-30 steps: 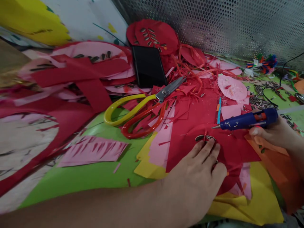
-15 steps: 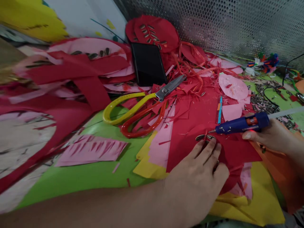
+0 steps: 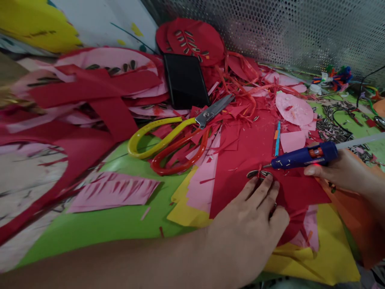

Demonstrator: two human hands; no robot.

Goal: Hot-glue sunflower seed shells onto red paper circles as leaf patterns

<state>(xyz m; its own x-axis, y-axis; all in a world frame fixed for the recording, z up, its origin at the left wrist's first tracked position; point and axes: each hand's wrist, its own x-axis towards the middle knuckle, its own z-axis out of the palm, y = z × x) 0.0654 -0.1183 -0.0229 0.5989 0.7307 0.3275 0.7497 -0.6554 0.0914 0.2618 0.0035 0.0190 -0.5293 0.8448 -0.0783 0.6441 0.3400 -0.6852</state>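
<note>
My right hand (image 3: 345, 170) is wrapped round the grip of a blue hot glue gun (image 3: 302, 157), which has a pale glue stick (image 3: 363, 140) coming out of its back. The gun's nozzle points left, its tip just above striped sunflower seeds (image 3: 259, 174) and a thin red strip on red paper (image 3: 240, 176). My left hand (image 3: 252, 224) lies over that paper with fingers stretched out, the fingertips at the seeds' near edge. Part of the paper is hidden beneath my left hand.
Left of the papers lie yellow-and-red-handled scissors (image 3: 177, 136) and a black phone (image 3: 185, 80). Red rounds with seeds (image 3: 195, 40) lean at the back by a perforated metal panel (image 3: 270, 32). Loose seeds (image 3: 335, 124) are scattered at the right, near a blue strip (image 3: 277, 138).
The view has shifted very slightly. Both hands, the glue gun and the seeds keep nearly the same positions relative to each other.
</note>
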